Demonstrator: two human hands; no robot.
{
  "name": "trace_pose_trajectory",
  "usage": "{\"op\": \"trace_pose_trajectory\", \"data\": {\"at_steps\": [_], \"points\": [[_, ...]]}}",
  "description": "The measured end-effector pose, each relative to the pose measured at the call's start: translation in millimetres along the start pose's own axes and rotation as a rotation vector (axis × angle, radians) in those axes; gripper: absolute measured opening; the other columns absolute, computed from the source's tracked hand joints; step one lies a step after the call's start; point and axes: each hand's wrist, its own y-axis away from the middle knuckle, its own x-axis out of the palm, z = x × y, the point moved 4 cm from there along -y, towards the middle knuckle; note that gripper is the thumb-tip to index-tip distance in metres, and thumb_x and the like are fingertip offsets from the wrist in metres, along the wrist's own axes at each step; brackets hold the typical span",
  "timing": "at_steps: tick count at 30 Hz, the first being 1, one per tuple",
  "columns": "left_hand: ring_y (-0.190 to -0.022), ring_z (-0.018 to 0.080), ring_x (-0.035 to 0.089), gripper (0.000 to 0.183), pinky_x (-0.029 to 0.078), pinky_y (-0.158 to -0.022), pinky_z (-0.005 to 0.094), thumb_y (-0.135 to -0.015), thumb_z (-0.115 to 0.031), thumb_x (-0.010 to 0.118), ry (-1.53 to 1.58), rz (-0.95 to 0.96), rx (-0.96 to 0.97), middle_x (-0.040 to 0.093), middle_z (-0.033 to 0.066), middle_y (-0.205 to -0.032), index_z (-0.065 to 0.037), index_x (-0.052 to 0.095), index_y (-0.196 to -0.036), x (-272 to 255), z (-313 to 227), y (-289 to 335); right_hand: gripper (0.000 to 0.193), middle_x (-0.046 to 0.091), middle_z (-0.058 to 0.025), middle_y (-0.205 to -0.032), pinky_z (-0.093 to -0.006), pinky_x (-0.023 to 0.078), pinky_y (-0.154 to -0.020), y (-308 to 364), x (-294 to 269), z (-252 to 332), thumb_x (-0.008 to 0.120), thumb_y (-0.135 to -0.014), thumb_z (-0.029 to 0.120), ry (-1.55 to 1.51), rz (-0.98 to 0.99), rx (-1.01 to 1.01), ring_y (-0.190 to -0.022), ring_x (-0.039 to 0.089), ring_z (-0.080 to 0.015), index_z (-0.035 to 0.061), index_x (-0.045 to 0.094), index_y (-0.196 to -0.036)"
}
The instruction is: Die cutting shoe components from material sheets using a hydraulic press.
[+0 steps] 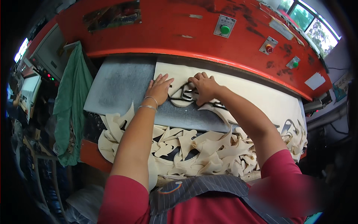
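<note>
A black metal cutting die point(182, 95) with curved and straight edges lies at the near edge of a cream sheet point(253, 88), partly over the grey board. My right hand point(205, 88) is closed over its right side, fingers bent around the rim. My left hand point(159, 91) lies by the sheet's left corner with its fingers stretched out, just left of the die; dark bits show beside it, and what is under the palm is hidden. A cut strip of cream material point(218, 112) curls below my right hand.
Cream offcuts point(201, 149) are heaped along the near edge of the grey board point(121, 84). Beyond stands a red machine beam point(171, 33) with a green button point(225, 30) and a red button point(269, 49). Green cloth point(71, 106) hangs at left.
</note>
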Motion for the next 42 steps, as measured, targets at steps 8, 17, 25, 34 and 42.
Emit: {"op": "trace_pose_trajectory", "data": {"at_steps": [8,17,25,34,42], "points": [[-0.119,0.0261,0.047,0.029,0.036,-0.099,0.0431,-0.093,-0.028,0.046,-0.128,0.007,0.185,0.054,0.0116,-0.124,-0.014,0.062,-0.113,-14.6,-54.1,23.7,0.051,0.051,-0.0041,-0.122,-0.0570,0.021,-0.107,198.2,6.7,58.8,0.063,-0.075,0.016,0.245,-0.475,-0.456,-0.124,0.041,-0.0234,0.0233,0.051,-0.124],[-0.095,0.0282,0.058,0.054,0.046,-0.082,0.0328,-0.090,-0.049,0.052,0.651,0.485,0.342,0.060,0.0188,-0.108,-0.001,0.061,-0.113,24.9,-205.7,111.5,0.043,0.050,-0.0131,-0.111,-0.0371,0.040,-0.095,270.1,123.4,58.0,0.066,-0.078,0.007,-1.188,-1.439,0.490,-0.105,0.050,-0.0222,0.0017,0.045,-0.115],[-0.120,0.0308,0.041,0.063,0.025,-0.100,0.0467,-0.083,-0.055,0.053,0.292,0.334,0.310,0.057,0.0160,-0.119,-0.006,0.055,-0.122,56.5,-218.3,137.2,0.048,0.060,-0.0125,-0.098,-0.0288,0.052,-0.068,245.1,108.5,18.5,0.066,-0.082,0.009,-1.987,-0.665,0.777,-0.079,0.061,-0.0182,-0.0064,0.043,-0.120],[-0.067,0.0334,0.061,0.049,0.046,-0.058,0.0391,-0.088,-0.048,0.057,0.521,0.232,0.379,0.063,0.0156,-0.075,0.000,0.059,-0.090,53.9,-192.5,119.3,0.044,0.057,-0.0129,-0.104,-0.0320,0.052,-0.077,247.8,97.3,55.5,0.063,-0.080,0.003,-2.022,-0.887,0.578,-0.089,0.060,-0.0179,-0.0012,0.038,-0.116],[-0.088,0.0232,0.054,0.043,0.043,-0.083,0.0324,-0.091,-0.039,0.055,0.000,-0.444,0.110,0.057,0.0117,-0.094,0.002,0.059,-0.103,-8.4,-110.0,123.1,0.050,0.053,-0.0073,-0.098,-0.0265,0.049,-0.074,304.7,35.8,76.3,0.069,-0.077,0.006,-1.751,-0.883,0.481,-0.085,0.055,-0.0107,0.0009,0.039,-0.115]]}}
